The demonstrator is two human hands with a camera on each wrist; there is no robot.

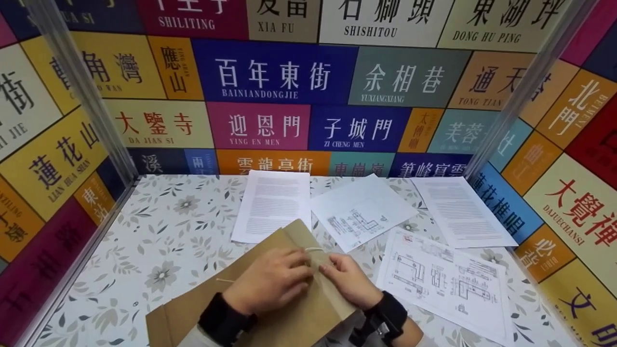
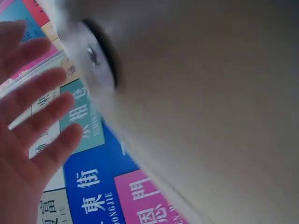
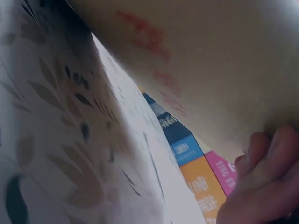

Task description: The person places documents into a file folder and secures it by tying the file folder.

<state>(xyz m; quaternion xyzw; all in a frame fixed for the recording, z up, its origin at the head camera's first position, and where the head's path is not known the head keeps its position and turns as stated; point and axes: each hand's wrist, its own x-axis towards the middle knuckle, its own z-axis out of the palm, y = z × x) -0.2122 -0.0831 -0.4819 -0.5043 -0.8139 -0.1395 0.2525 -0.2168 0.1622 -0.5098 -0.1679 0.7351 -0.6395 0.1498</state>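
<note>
A brown kraft paper document envelope (image 1: 185, 306) is tilted up between my two hands in the head view. My left hand (image 1: 272, 279) lies across its face near the flap; the left wrist view shows the fingers (image 2: 39, 105) spread and nearly straight beside a round riveted button (image 2: 96, 56). A short white string (image 1: 314, 249) shows between the hands, and another string end (image 1: 225, 280) sticks out left of my left hand. At the right edge, my right hand (image 1: 352, 279) pinches the envelope. Blurred red print (image 3: 149, 37) marks its underside in the right wrist view.
Printed text sheets (image 1: 274, 205) lie at the back, beside a tilted drawing sheet (image 1: 364, 212). More text pages (image 1: 465, 209) are at the back right, with another drawing sheet (image 1: 443, 284) nearer me. Sign-patterned walls (image 1: 274, 72) enclose the floral table (image 1: 120, 284) on three sides.
</note>
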